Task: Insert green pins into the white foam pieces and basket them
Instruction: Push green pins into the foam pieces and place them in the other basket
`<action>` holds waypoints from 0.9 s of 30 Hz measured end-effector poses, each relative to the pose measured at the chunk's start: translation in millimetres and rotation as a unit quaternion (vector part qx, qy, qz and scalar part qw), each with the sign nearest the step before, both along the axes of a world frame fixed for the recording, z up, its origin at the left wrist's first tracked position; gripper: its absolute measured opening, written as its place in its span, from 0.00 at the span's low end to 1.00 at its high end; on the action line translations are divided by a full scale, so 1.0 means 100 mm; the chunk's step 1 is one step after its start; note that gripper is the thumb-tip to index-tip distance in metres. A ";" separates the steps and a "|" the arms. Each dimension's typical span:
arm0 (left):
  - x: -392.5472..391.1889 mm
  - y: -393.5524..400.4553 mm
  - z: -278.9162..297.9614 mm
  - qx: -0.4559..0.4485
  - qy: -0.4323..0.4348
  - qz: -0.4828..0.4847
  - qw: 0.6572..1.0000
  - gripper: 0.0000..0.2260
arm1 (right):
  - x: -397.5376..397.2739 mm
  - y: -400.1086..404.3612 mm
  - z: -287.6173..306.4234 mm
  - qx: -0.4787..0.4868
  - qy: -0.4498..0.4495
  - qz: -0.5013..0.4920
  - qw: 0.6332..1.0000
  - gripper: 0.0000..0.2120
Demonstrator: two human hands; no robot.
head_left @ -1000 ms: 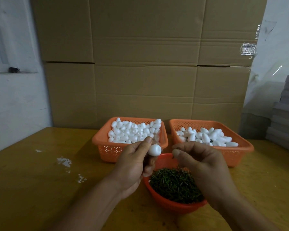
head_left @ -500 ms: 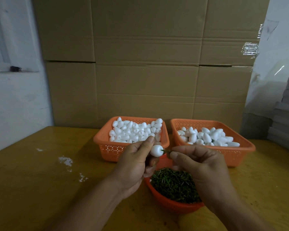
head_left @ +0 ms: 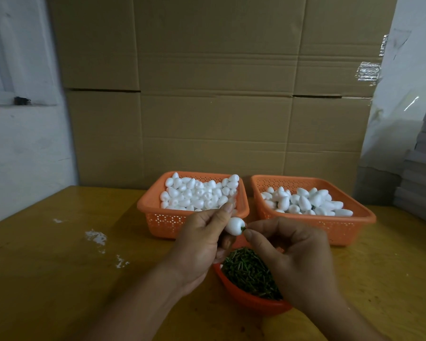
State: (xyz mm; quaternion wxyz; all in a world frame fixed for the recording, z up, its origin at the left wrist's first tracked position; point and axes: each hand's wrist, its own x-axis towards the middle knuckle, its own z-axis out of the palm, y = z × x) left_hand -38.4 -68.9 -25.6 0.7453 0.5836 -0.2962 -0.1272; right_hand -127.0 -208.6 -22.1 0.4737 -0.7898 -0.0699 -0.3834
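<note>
My left hand (head_left: 199,244) pinches a white foam piece (head_left: 234,225) between thumb and fingers, just above an orange bowl (head_left: 246,300) heaped with green pins (head_left: 250,273). My right hand (head_left: 293,254) pinches a green pin (head_left: 243,229) whose tip is in the right end of that foam piece; only a short green stub shows. Behind stand two orange baskets: the left basket (head_left: 158,217) is piled with plain foam pieces, the right basket (head_left: 349,222) holds foam pieces, some showing green.
The baskets stand on a yellow wooden table (head_left: 59,267) with white crumbs (head_left: 96,237) at the left. Stacked cardboard boxes (head_left: 217,94) form a wall behind. Grey stacked sheets (head_left: 423,173) rise at the right edge.
My right hand closed in on the foam piece and the pin has gone in; a second ago the two hands were apart and the foam piece was bare.
</note>
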 end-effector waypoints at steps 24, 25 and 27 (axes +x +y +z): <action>-0.02 0.03 0.02 -0.028 -0.065 -0.021 0.997 0.11 | 0.06 -0.02 -0.05 0.064 0.069 0.047 0.994 0.03; -0.02 0.02 0.02 -0.024 -0.080 -0.013 0.996 0.11 | 0.05 0.00 -0.04 0.071 0.069 0.059 0.993 0.03; -0.04 0.01 0.02 -0.021 -0.114 -0.004 0.993 0.10 | 0.05 0.03 -0.03 0.083 0.066 0.076 0.992 0.05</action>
